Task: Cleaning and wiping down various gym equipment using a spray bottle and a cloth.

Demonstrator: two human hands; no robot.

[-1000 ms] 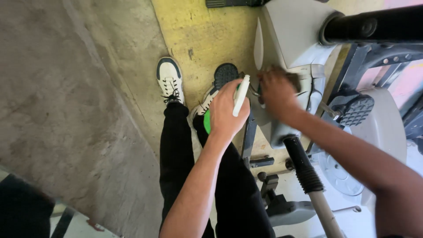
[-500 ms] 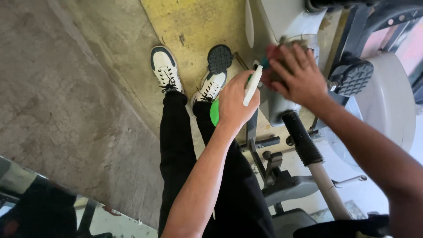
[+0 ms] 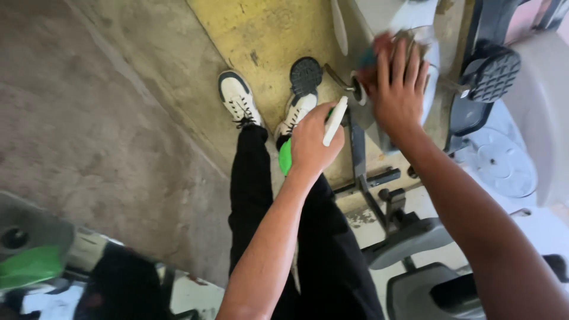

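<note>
Two hands are recorded, both over an exercise machine. Left hand (image 3: 311, 139): closed around a slim white stick-shaped tool (image 3: 335, 121), held near its lower end, upper end tilted toward the machine; a bright green object (image 3: 285, 157) shows under the palm, its kind not determinable, and whether it is gripped cannot be told. Right hand (image 3: 397, 89): fingers spread and pressed flat against a pale grey machine housing (image 3: 430, 56); something bluish shows at the fingertips, blurred, so whether anything is grasped cannot be told.

Handling, judged: the white tool appears light, rigid and smooth; a pinch at mid-length or the present low grip would suit, though slip is possible on a smooth surface.

Surroundings: a black round pedal (image 3: 306, 75) lies just beside the left hand, a second ribbed pedal (image 3: 492, 74) beyond the right. Black trouser legs (image 3: 255, 195) and two white-and-black shoes (image 3: 237, 98) are seen below, on a yellow-painted floor strip (image 3: 261, 29) bordering grey concrete (image 3: 89, 118). A black seat part (image 3: 409, 243) is noted lower right.
</note>
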